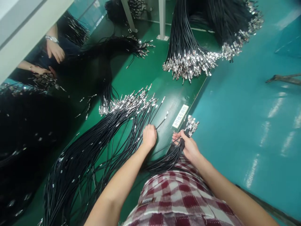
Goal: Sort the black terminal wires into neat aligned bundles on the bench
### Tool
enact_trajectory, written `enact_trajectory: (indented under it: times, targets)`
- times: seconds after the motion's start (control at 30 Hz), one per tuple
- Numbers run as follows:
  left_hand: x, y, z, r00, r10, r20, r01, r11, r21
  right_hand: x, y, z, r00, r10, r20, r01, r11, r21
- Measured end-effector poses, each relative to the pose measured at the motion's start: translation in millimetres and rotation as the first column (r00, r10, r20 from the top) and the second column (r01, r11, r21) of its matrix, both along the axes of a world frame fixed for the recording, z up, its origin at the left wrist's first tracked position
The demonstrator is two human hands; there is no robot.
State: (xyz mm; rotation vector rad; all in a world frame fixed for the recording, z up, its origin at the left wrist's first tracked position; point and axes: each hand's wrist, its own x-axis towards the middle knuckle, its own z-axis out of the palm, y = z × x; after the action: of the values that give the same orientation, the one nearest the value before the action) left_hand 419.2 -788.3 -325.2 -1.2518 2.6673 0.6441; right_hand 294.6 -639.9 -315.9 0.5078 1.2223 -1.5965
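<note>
A thin black cable (pixel 162 122) with a silvery end sticks out of my left hand (pixel 150 137), whose fingers are closed on it. That hand is over the green table, just right of a large spread of black cables (pixel 87 147) with metal connectors (pixel 131 103) at their far ends. Near the table's edge, my right hand (pixel 189 146) grips a bundle of black cables (pixel 172 158). The bundle's silvery connectors (pixel 192 125) point up and away above the thumb, and its other end runs left, low across the table in front of my body.
A thick hank of black cables (pixel 185 40) hangs over the table's far right side. A label with Chinese characters (pixel 180 116) is stuck by the edge. Across the table are a co-worker's hands (pixel 55 51). White metal posts (pixel 162 22) stand on the table; blue-green floor (pixel 235 125) lies right.
</note>
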Motion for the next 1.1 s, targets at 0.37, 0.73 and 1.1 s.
enact_trajectory:
  times: [0.37, 0.73, 1.1]
  targets:
    - [25, 91, 24.0, 0.959, 0.018, -0.284, 0.070, 0.953, 0.295, 7, -3, 5.5, 0.997, 0.016, -0.070, -0.022, 0.996, -0.089]
    - [56, 6, 12.3, 0.965, 0.150, 0.217, -0.166, 0.985, 0.056, 9, -1, 1.5, 0.999, -0.045, 0.008, 0.045, 0.996, -0.081]
    - [58, -10, 105.7, 0.730, 0.644, -0.228, -0.146, 0.473, 0.869, 5, -3, 3.5, 1.000, -0.015, 0.019, 0.016, 0.997, -0.071]
